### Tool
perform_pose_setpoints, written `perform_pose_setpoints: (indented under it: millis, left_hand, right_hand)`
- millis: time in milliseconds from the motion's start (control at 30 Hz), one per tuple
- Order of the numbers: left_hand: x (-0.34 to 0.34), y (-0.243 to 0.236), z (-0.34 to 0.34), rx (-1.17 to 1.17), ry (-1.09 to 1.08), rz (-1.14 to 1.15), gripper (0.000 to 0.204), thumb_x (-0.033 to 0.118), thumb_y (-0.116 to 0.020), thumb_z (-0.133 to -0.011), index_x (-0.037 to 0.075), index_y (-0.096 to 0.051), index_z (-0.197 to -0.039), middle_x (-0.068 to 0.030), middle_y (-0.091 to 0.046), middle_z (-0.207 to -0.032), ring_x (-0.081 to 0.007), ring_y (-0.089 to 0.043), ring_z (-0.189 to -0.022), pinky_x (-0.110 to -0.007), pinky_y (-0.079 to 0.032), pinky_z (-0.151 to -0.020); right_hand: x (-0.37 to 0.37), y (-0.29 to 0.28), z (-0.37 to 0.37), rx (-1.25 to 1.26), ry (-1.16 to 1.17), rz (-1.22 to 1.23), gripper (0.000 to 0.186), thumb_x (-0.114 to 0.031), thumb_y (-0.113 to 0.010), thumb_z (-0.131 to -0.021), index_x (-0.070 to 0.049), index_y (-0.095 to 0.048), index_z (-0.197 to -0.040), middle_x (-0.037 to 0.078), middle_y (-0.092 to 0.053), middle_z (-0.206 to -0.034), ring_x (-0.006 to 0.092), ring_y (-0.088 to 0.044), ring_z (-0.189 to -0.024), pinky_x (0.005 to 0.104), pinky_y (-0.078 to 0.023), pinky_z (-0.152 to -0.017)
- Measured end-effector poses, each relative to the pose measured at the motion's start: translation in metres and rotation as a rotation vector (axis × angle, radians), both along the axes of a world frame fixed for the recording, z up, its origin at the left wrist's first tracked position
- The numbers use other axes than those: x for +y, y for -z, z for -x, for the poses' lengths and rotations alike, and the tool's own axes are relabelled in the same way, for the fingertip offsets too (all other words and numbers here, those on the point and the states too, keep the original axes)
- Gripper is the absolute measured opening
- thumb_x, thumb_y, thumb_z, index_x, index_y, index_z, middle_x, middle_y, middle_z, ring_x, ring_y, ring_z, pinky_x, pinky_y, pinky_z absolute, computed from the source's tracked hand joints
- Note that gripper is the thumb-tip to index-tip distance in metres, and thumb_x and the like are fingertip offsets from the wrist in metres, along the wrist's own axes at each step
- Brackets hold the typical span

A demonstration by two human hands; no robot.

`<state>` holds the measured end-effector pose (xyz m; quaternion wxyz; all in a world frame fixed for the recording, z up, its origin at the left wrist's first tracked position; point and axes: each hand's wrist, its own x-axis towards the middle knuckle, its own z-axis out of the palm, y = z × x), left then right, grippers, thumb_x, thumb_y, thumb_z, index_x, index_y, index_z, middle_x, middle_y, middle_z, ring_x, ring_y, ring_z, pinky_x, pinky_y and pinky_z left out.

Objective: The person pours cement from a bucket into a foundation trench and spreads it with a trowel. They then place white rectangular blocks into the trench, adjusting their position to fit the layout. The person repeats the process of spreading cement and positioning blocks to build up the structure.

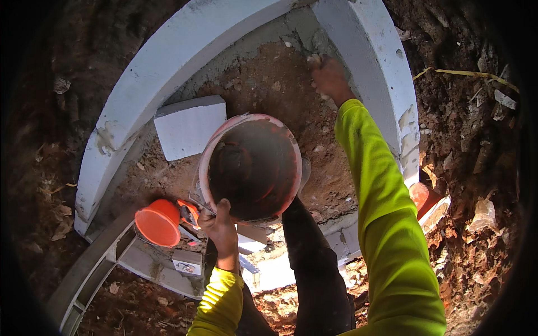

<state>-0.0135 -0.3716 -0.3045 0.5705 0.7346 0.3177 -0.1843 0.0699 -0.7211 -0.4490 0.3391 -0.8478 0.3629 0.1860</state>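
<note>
My left hand [218, 227] is closed on the near rim of a large bucket [297, 162], its thumb over the edge. The bucket is reddish, smeared with grey residue, and its inside looks dark. It hangs or stands between my legs and the bare soil; which one I cannot tell. My right hand [330, 79] reaches far forward to the foot of the right white block wall [370, 67], beside a band of grey mortar [297, 25]. Its fingers are curled downward, and anything in them is hidden. A loose white block [190, 130] lies left of the bucket.
Curved white block walls [148, 64] close in the soil patch. A small orange bucket [158, 223] sits at the lower left, beside an orange-handled tool [189, 214]. A long metal bar [92, 271] leans there. Yellow tape [476, 73] crosses the rough ground at right.
</note>
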Motion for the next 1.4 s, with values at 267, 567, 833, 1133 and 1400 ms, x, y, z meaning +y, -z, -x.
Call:
perform_pose_setpoints:
  millis: [267,567,833,1133,1400]
  left_hand:
    - [0.003,0.006,0.004,-0.003,0.038,-0.023,0.037,0.003,-0.063,-0.086,0.01,-0.041,-0.058,0.0082,-0.039,-0.056,-0.0025,-0.03,-0.055,-0.025,-0.024,-0.053]
    - [0.006,-0.004,-0.005,0.049,0.058,0.042,0.035,0.002,-0.064,-0.087,0.011,-0.044,-0.059,0.0089,-0.042,-0.057,-0.0012,-0.034,-0.055,-0.023,-0.024,-0.052]
    - [0.009,-0.079,-0.011,0.036,0.31,0.177,0.031,-0.002,-0.065,-0.082,0.009,-0.045,-0.061,0.0073,-0.047,-0.06,-0.0024,-0.04,-0.057,-0.022,-0.033,-0.055]
    - [0.061,-0.2,-0.074,-0.143,0.588,0.074,0.032,-0.003,-0.064,-0.078,0.009,-0.042,-0.059,0.0066,-0.044,-0.058,-0.0031,-0.039,-0.055,-0.025,-0.032,-0.05]
    - [0.04,-0.282,-0.103,-0.31,0.712,0.001,0.024,-0.002,-0.065,-0.073,0.003,-0.044,-0.063,0.0007,-0.039,-0.063,-0.0078,-0.037,-0.058,-0.026,-0.032,-0.054]
  right_hand:
    - [-0.041,0.011,0.116,-0.077,0.086,-0.016,0.042,-0.034,-0.06,-0.094,0.005,-0.061,-0.111,0.03,-0.067,-0.097,0.0455,-0.066,-0.093,0.0476,-0.052,-0.081]
    - [0.051,-0.09,0.244,0.012,0.116,0.017,0.032,-0.022,-0.058,-0.097,0.006,-0.058,-0.113,0.022,-0.065,-0.087,0.0332,-0.067,-0.077,0.0394,-0.052,-0.067]
    - [0.134,-0.219,0.153,0.099,-0.494,-0.173,0.038,-0.015,-0.066,-0.083,0.005,-0.057,-0.114,0.026,-0.063,-0.099,0.0366,-0.068,-0.078,0.0447,-0.057,-0.068]
    - [0.156,-0.367,0.11,0.001,-0.735,-0.123,0.044,-0.005,-0.059,-0.076,0.014,-0.053,-0.115,0.024,-0.059,-0.096,0.0382,-0.067,-0.081,0.0465,-0.055,-0.072]
    - [0.174,-0.434,0.102,-0.185,-0.73,0.077,0.037,-0.008,-0.052,-0.085,0.011,-0.057,-0.117,0.025,-0.059,-0.103,0.0334,-0.068,-0.084,0.0409,-0.057,-0.073]
